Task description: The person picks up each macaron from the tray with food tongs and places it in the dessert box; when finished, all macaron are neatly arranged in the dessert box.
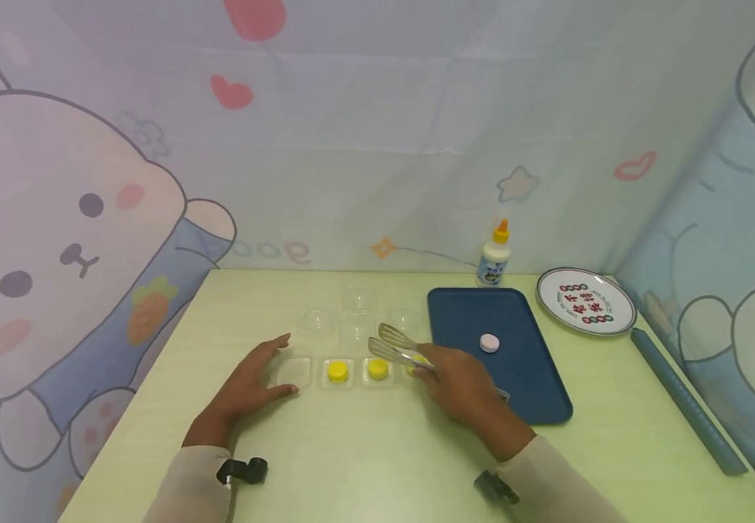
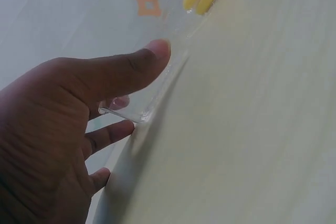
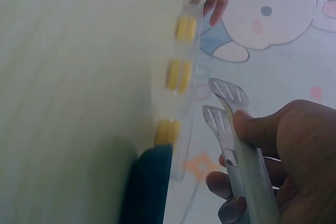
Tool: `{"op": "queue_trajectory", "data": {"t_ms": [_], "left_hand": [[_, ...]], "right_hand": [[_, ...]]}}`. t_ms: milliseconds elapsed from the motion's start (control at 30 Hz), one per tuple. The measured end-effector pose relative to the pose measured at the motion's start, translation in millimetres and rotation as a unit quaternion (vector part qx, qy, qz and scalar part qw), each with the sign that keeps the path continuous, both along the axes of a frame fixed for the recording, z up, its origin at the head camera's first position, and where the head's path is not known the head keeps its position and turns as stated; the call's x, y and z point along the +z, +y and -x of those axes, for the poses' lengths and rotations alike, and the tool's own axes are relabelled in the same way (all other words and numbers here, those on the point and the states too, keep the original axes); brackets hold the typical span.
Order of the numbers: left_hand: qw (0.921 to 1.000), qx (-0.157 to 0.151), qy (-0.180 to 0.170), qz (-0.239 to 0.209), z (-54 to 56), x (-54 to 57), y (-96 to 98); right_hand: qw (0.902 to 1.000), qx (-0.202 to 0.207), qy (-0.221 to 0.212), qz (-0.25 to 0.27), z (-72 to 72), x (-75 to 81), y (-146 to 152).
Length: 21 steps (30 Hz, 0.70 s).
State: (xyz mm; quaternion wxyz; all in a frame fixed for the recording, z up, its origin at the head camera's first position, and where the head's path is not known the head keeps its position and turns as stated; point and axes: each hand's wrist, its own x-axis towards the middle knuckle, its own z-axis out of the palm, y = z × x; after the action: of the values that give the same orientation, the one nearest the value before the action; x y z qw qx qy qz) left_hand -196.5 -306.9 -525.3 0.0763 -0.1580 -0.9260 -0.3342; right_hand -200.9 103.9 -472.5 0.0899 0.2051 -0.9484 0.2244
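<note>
My left hand [image 1: 256, 381] is around the left end of an empty clear plastic box [image 1: 294, 372], thumb along its near side and fingers spread beyond it. In the left wrist view the thumb overlaps the clear plastic. My right hand [image 1: 458, 381] grips metal tongs [image 3: 247, 166] with slotted tips, which are apart with nothing between them. In the head view the tips overlap the area behind the boxes. Yellow macarons [image 1: 338, 372] sit in the clear boxes to the right; the rightmost macaron is partly hidden by the tongs and right hand.
A blue tray [image 1: 527, 392] at the right bears one pale pink macaron [image 1: 490, 343]. Clear domed lids [image 1: 317, 322] lie behind the boxes. Further back are a glue bottle [image 1: 493, 258] and a printed plate [image 1: 586, 290]; a dark rolled strip [image 1: 687, 399] lies along the right side.
</note>
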Motion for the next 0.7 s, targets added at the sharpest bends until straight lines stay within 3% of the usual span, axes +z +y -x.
{"op": "queue_trajectory", "data": {"t_ms": [367, 700], "left_hand": [[0.9998, -0.011, 0.013, 0.01, -1.1, 4.2, 1.4], [0.9998, -0.003, -0.015, -0.015, -0.5, 1.4, 0.9]], "right_hand": [[0.9991, -0.025, 0.034, 0.011, -0.1, -6.2, 37], [0.9966, -0.068, 0.043, 0.02, -1.2, -12.7, 79]]}}
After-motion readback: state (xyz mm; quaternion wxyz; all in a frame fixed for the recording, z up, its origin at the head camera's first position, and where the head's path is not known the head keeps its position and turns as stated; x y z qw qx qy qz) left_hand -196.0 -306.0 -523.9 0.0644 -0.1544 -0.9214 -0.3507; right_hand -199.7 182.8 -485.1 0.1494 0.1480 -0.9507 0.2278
